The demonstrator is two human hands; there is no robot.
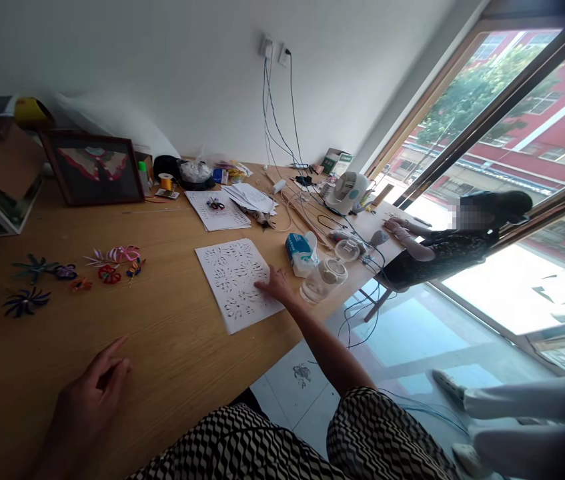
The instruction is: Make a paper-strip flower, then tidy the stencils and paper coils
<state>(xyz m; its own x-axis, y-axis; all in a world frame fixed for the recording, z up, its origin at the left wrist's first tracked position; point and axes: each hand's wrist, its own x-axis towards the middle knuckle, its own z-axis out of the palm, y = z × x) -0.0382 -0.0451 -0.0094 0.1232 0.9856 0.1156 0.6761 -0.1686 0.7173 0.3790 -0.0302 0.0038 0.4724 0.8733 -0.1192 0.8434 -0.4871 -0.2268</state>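
Note:
My right hand (278, 287) rests on the right edge of a sheet of white paper (232, 283) with rows of small petal-shaped cut-outs or dark marks. Its thumb and fingers are spread over the paper. Lower left, my left hand (93, 390) hovers over or rests on the bare wood, index finger stretched out and nothing visible between the fingers. Beyond it lie several small handmade flower-like pieces: a navy one (26, 302), a teal one (35, 267), a red one (109, 274), a pink one (125, 254) and an orange one (81, 285).
Close to my right hand are a tissue pack (301, 253) and a clear plastic jar (323, 279). Scissors (215, 204) lie on more papers (207, 217). A framed piece (95, 167) stands at the back left. A seated person (442, 247) works on the right; cables (362, 320) hang off the table.

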